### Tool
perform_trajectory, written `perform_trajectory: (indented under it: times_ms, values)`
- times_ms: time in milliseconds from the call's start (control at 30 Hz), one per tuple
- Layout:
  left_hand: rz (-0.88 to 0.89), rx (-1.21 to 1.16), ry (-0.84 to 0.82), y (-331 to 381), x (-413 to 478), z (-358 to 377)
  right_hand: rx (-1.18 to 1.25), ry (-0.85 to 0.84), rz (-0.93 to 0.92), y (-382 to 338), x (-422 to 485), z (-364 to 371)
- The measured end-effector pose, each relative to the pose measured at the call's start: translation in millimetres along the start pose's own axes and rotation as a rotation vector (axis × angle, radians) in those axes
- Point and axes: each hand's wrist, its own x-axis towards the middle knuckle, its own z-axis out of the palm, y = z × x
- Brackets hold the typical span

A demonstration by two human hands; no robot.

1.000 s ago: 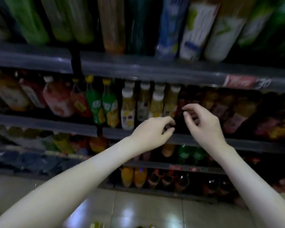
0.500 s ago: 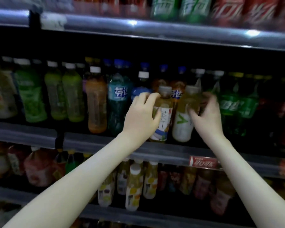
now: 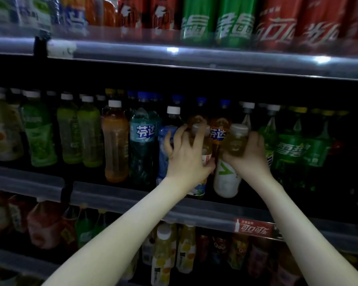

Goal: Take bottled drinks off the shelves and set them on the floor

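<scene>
Head view: left grip (image 3: 186, 159) wraps the yellow bottle (image 3: 199, 187), right grip (image 3: 249, 155) wraps the pale bottle (image 3: 225, 180). Next, pull both off the shelf (image 3: 132, 196) and lower them.

Both bare forearms reach up and forward, converging. The left hand (image 3: 186, 155) has its fingers spread and curled round the shoulder of an amber bottle (image 3: 199, 187). Just right of it, the right hand (image 3: 249, 155) grips a white-labelled bottle (image 3: 225, 178) below its cap.
</scene>
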Motion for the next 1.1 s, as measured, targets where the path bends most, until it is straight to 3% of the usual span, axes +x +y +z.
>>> perform_trajectory:
  times_ms: [100, 167, 267, 333, 433, 667, 833, 967, 1100]
  values:
    - [0.006, -0.059, 0.046, 0, -8, -8, 0.019, 0.014, -0.028, -5, -6, -8]
    - [0.022, -0.101, 0.028, 0, -14, -16, 0.11, -0.07, 0.021, -10, -13, -14]
    - [-0.005, -0.163, -0.142, 4, -18, -37, 0.105, -0.159, 0.014, -13, -23, -21]
    - [-0.059, -0.214, -0.283, 8, -18, -44, 0.105, -0.13, -0.017, -16, -30, -25]
    - [-0.126, -0.273, -0.347, 12, -16, -46, 0.13, -0.037, -0.017, -21, -47, -27]
    - [-0.067, -0.442, -0.198, 12, -34, -64, 0.074, 0.161, -0.031, -37, -100, -44]
    - [0.037, -0.586, 0.031, 5, -51, -99, 0.015, 0.29, -0.079, -65, -142, -60]
    - [0.04, -0.691, 0.074, 0, -77, -138, 0.0, 0.214, -0.059, -88, -180, -61]
    - [-0.057, -0.75, -0.089, -13, -133, -169, 0.025, 0.016, 0.046, -97, -228, -47]
